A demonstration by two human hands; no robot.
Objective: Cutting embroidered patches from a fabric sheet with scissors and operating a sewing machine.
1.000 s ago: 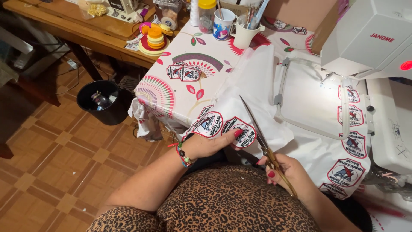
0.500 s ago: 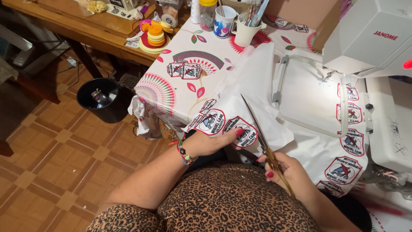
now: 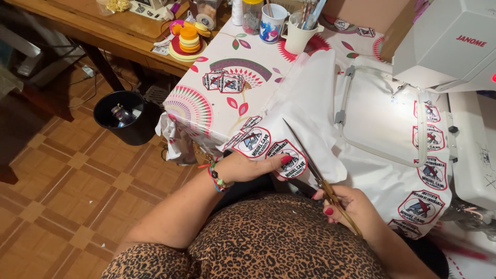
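My left hand [image 3: 248, 166] pinches the near edge of a white fabric sheet [image 3: 310, 108] stitched with round red-and-white badges [image 3: 257, 141]. My right hand [image 3: 347, 205] holds long scissors [image 3: 305, 157] by gold handles. Their blades point up and left over the fabric, beside a badge near my left thumb. The fabric hangs off the table edge toward my lap.
A white embroidery machine [image 3: 449, 41] with a hooped white cloth [image 3: 385, 116] stands at the right. Cups of tools [image 3: 299, 28], a mug [image 3: 272, 23] and stacked coloured spools [image 3: 188, 39] sit at the back. A black bin [image 3: 121, 114] stands on the tiled floor at the left.
The view has shifted slightly. Both hands stay at the fabric edge, and the scissors keep about the same angle.
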